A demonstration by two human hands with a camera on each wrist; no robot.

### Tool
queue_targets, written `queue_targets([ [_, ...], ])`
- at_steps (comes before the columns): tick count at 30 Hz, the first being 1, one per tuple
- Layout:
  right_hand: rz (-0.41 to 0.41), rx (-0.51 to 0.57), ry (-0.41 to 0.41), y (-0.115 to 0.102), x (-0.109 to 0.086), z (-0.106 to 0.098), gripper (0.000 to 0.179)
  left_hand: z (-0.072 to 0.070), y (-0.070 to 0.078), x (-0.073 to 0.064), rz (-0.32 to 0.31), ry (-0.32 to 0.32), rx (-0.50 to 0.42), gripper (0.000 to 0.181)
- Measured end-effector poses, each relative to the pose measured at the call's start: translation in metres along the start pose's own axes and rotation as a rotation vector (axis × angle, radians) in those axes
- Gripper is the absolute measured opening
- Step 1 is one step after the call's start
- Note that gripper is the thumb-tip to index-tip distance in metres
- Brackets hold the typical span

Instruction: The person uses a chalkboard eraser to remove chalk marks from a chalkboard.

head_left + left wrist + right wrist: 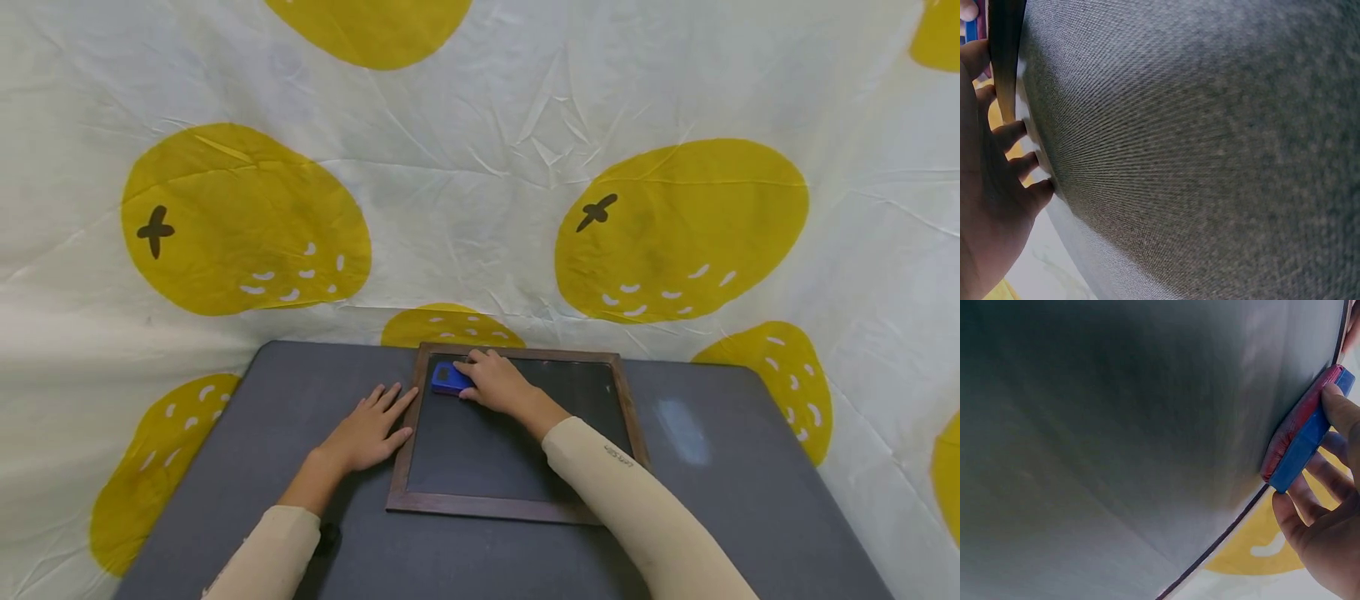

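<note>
A framed chalkboard [495,467] with a dark wooden frame lies on the grey table. My right hand [495,381] grips a blue chalkboard eraser [448,378] on the board's upper left part. In the right wrist view the eraser [1304,447] shows a reddish pad against the board, with the thumb [1338,406] on one side and fingers on the other. My left hand [367,433] lies with spread fingers beside the board, fingertips and thumb at the left side of the frame. The left wrist view shows this hand [997,169] by the frame's edge.
The grey table [487,558] carries a pale chalky smear [682,431] to the right of the board. Behind it hangs a white cloth [465,208] with big yellow fruit prints. A small dark object [327,537] sits near the left sleeve.
</note>
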State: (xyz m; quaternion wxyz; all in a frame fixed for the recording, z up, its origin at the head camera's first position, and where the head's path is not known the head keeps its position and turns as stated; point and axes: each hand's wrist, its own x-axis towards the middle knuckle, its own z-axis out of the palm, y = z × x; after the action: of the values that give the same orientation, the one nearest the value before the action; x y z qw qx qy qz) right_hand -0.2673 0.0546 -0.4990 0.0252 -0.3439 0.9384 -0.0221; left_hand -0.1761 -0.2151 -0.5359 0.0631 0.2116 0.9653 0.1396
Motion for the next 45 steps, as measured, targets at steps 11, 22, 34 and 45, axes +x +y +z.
queue_targets([
  [11,0.066,0.03,-0.035,0.015,0.02,-0.006,0.061,0.0,0.0,-0.001,-0.008,-0.019,0.003,0.066],
  [22,0.073,0.112,-0.047,0.019,0.026,-0.008,0.061,-0.002,-0.001,-0.001,-0.015,-0.011,0.013,0.066],
  [34,0.061,0.14,-0.05,0.021,0.025,-0.007,0.063,0.0,-0.001,-0.001,-0.007,-0.015,0.009,0.067],
  [45,0.044,0.129,-0.04,0.02,0.023,-0.006,0.064,0.001,-0.002,0.0,-0.024,-0.038,0.023,0.067],
])
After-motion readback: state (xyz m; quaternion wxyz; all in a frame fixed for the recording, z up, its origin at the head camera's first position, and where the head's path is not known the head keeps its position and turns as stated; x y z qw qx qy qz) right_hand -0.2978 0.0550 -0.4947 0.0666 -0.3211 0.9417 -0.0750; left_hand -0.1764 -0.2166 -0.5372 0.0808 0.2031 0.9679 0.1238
